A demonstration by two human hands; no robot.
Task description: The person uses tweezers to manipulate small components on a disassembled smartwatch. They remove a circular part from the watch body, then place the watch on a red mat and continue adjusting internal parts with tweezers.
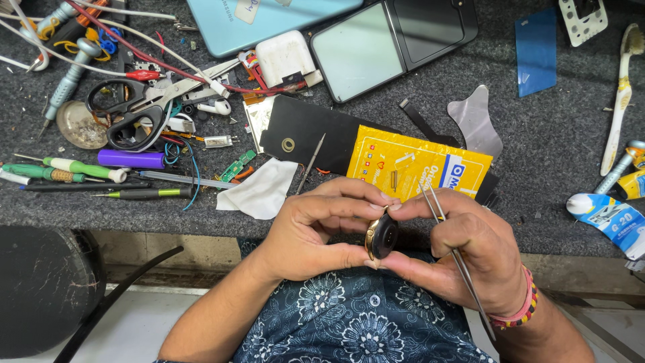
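Note:
A small round watch case (382, 236), gold-rimmed with a dark face, is pinched edge-on between both hands just in front of the workbench edge. My left hand (316, 232) grips it from the left with thumb below and fingers above. My right hand (470, 252) grips it from the right and also carries a pair of metal tweezers (449, 235) that run diagonally across the fingers, tips pointing up towards a yellow packet (416, 165).
The grey bench (551, 148) holds black scissors (134, 114), screwdrivers (67, 171), a purple tube (131, 158), a white cloth (262, 191), a black sheet (309, 134), phones (390, 40), a toothbrush (621, 101), glue tubes (605, 212) and cables. A dark round stool (40, 289) stands lower left.

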